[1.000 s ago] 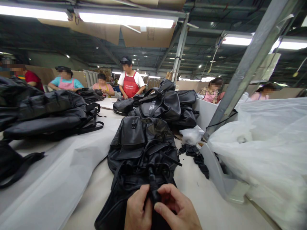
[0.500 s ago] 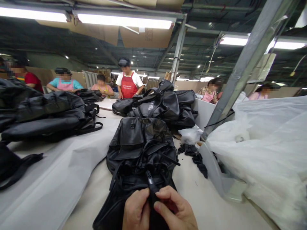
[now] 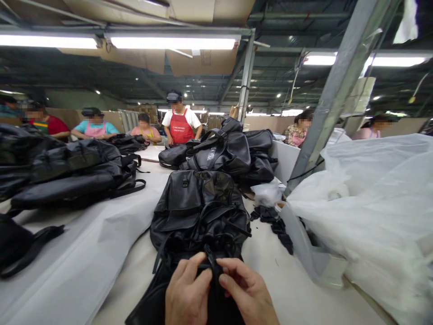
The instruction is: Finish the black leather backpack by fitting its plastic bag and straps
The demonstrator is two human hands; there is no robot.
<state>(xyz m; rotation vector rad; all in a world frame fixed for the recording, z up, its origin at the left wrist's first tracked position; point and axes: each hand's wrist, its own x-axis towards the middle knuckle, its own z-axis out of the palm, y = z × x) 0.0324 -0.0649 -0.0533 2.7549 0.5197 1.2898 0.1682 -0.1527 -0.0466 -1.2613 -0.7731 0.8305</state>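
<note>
A black backpack (image 3: pixel 182 194) lies on the pale table in front of me, its flap spread toward me. Over its near part, both hands pinch a black strap (image 3: pixel 214 269) whose far end carries a dark buckle (image 3: pixel 209 253). My left hand (image 3: pixel 189 289) is closed on the strap from the left, thumb and forefinger at its edge. From the right, my right hand (image 3: pixel 245 286) grips the same strap between thumb and fingers. The fingers partly hide the strap where they meet.
Black bags are piled at the left (image 3: pixel 74 171) and behind the backpack (image 3: pixel 219 151). A grey bin (image 3: pixel 314 257) with white plastic sheeting (image 3: pixel 368 212) stands at the right, beside black scraps (image 3: pixel 282 234). A slanted metal post (image 3: pixel 333 90) rises there. Several people work beyond.
My left hand has shifted slightly left and up, its fingers moving up the strap. The buckle end has tipped and sits a little lower. The view has tilted slightly.
</note>
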